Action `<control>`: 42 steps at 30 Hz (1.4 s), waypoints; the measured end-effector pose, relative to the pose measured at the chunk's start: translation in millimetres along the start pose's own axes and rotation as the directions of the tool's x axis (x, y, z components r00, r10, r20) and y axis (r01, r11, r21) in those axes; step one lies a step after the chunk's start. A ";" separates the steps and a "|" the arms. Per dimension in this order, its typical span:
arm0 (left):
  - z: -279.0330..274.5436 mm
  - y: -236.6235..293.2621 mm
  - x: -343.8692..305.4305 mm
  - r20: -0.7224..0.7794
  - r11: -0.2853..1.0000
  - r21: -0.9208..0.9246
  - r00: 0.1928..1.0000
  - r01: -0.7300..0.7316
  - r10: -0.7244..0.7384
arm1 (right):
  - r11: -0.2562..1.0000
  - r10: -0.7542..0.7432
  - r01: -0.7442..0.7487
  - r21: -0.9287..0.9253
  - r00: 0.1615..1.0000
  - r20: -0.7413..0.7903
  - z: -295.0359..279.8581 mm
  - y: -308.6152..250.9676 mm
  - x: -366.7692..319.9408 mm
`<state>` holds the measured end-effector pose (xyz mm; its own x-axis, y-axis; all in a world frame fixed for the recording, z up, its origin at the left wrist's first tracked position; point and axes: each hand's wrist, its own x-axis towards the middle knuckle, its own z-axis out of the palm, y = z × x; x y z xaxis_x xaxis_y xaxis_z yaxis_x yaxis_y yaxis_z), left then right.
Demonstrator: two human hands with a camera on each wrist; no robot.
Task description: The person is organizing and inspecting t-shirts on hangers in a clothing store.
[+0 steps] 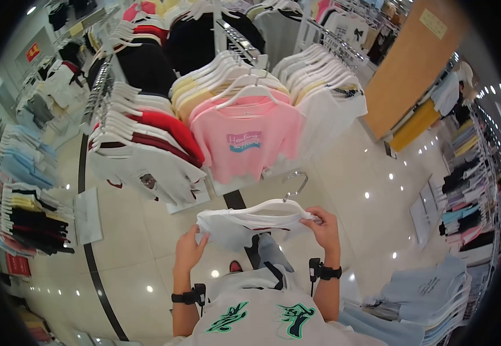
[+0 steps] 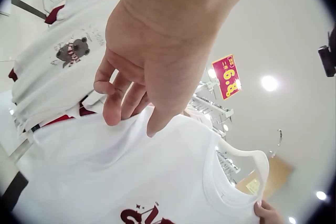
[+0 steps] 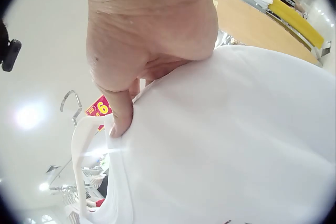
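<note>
A white T-shirt [image 1: 227, 228] with a dark red print hangs on a white hanger [image 1: 273, 206] with a metal hook, held up in front of the body. My right hand [image 1: 323, 230] grips the shoulder of the shirt by the neckline, over the hanger's end, its thumb [image 3: 123, 116] on the front of the cloth. At the opposite shoulder, my left hand [image 1: 189, 251] holds the cloth, with the thumb [image 2: 153, 121] against the front and the fingers [image 2: 113, 106] bent at the top edge. The far parts of those fingers are partly hidden.
Ahead stands a rack with a pink top [image 1: 244, 138] in front and white bear-print shirts [image 1: 146, 173] on its left arm. White shirts [image 1: 334, 109] hang on its right arm. Pale blue garments [image 1: 429, 288] hang at lower right, beyond the tiled floor [image 1: 360, 230].
</note>
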<state>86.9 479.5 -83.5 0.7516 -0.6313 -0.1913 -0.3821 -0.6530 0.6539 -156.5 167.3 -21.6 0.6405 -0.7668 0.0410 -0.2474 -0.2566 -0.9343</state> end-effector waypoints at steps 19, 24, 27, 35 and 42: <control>82.7 215.7 142.8 0.256 0.851 -0.005 0.822 -0.525 0.509 | 0.990 0.097 -0.097 -0.100 0.995 -0.004 -98.8 79.3 87.9; 109.1 268.3 165.0 0.310 0.824 0.033 0.789 -0.566 0.530 | 0.979 0.165 -0.172 0.109 0.984 0.073 -139.2 135.0 122.7; 126.3 274.2 170.0 0.269 0.851 -0.013 0.818 -0.524 0.508 | 0.982 0.134 -0.145 0.118 0.986 0.095 -146.3 151.8 144.2; 132.3 271.0 155.8 0.212 0.954 -0.124 0.932 -0.273 0.295 | 1.000 0.005 -0.010 0.019 0.969 0.247 -139.9 129.9 186.2; 130.1 277.0 169.4 0.150 0.958 -0.111 0.949 -0.263 0.278 | 0.999 -0.014 -0.004 0.052 0.939 0.344 -120.3 130.0 201.6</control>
<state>38.5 137.2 -30.1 0.5266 -0.8431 -0.1093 -0.5040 -0.4132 0.7584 -147.0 -91.5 -92.2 0.8548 -0.5143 -0.0698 -0.2116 -0.2225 -0.9517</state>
